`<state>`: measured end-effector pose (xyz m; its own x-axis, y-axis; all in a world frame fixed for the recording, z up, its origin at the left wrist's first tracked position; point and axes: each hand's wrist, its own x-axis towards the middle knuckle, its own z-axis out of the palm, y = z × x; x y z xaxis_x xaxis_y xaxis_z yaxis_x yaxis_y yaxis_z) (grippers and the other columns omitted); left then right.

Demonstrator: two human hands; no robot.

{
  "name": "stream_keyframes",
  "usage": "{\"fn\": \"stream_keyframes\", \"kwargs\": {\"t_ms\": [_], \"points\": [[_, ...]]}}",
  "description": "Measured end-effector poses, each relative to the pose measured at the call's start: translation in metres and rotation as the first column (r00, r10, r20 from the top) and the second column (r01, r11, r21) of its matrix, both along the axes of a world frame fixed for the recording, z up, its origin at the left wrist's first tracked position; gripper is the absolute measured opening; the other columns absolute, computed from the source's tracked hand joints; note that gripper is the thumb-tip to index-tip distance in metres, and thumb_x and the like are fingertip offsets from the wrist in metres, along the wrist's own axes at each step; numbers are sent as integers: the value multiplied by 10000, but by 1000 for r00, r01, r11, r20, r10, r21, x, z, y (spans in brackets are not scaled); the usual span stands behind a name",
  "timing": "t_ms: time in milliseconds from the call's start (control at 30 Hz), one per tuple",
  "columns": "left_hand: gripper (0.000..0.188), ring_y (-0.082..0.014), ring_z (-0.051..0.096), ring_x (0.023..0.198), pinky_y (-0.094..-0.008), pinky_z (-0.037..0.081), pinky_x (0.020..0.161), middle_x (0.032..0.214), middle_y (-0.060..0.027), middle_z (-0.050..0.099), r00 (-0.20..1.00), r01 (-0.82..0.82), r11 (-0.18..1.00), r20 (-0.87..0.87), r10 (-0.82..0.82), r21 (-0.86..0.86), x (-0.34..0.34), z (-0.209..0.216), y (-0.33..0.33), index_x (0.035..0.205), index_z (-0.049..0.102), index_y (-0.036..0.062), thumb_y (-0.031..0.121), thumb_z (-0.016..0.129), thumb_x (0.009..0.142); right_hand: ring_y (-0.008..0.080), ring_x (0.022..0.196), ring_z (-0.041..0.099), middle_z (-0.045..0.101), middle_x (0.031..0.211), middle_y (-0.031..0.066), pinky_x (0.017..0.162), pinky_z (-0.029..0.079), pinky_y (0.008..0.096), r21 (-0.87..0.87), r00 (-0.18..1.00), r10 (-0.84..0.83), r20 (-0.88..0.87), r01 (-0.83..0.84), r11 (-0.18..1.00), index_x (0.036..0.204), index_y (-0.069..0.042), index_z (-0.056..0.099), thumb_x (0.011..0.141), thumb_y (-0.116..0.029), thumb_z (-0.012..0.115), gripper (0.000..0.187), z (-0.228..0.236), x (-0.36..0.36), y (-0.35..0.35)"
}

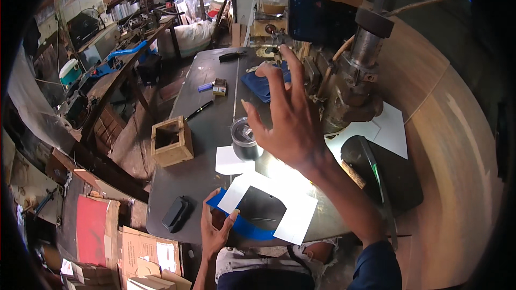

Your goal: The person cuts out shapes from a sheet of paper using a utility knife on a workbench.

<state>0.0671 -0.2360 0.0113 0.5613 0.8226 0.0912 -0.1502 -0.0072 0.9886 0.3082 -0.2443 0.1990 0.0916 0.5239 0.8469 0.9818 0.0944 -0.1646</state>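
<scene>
My left hand [216, 226] is closed on the left end of a blue curved piece [251, 230] near the table's front edge, thumb on top. Against that piece lies a white paper cutout [296, 212] with a large opening, its left arm overlapping the blue end. My right hand [287, 113] is raised over the middle of the table, fingers spread and bent, with nothing seen in it. Just left of its thumb stands a dark tumbler [246, 147] with a see-through lid. A white paper piece [230, 160] lies beside the tumbler.
An open wooden box [172, 140], a pen [200, 109] and a black case [178, 214] are at left. Farther back lie a small box [219, 87] and blue cloth [259, 85]. A metal machine column [363, 59] rises at right, near a long metal blade [379, 182].
</scene>
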Motion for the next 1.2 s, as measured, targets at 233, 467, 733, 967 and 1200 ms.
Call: {"fn": "stream_keyframes", "kwargs": {"t_ms": [233, 467, 733, 967, 1200], "points": [[657, -190, 633, 1172, -329, 525, 1001, 1276, -137, 627, 1000, 9, 1000, -9, -10, -9, -1, -3, 1, 1496, 386, 24, 54, 741, 944, 454, 825, 728, 276, 1506, 374, 629, 634, 455, 6, 999, -52, 16, 51, 999, 1296, -39, 437, 866, -152, 769, 555, 7, 2, 3], [657, -189, 639, 1159, -331, 527, 997, 1263, -140, 641, 1000, 7, 1000, -13, -7, -12, -1, 1, 0, 1495, 384, 17, 51, 741, 944, 643, 1037, 618, 150, 1487, 521, 732, 630, 519, 114, 992, -127, 9, 125, 986, 1307, -9, 409, 862, -132, 758, 578, 19, 12, 6], [661, -196, 638, 1164, -335, 525, 1003, 1269, -141, 636, 1000, 7, 1000, 7, -7, -2, 1, -3, 0, 1492, 386, 15, 70, 751, 944, 639, 1146, 564, 282, 1435, 478, 916, 565, 549, 41, 987, -101, -123, 107, 993, 1308, 1, 406, 866, -130, 750, 576, 32, 8, 4], [600, -192, 645, 1135, -324, 532, 965, 1267, -142, 632, 1000, -3, 1000, -15, 3, -7, -1, -4, -1, 1486, 395, 6, 57, 706, 976, 369, 848, 730, 477, 1310, 227, 647, 608, 421, 12, 994, 45, -95, -44, 999, 1183, -33, 518, 870, -136, 754, 406, 24, -21, -22], [559, -180, 676, 1027, -299, 536, 910, 1214, -142, 653, 999, -47, 990, 8, 47, 136, -1, -14, 3, 1483, 396, -3, 36, 665, 995, 228, 660, 675, 669, 853, 98, 539, 481, 337, -217, 734, 525, -431, -649, 729, 838, -56, 637, 833, -286, 830, 300, 19, -31, -86]]}}
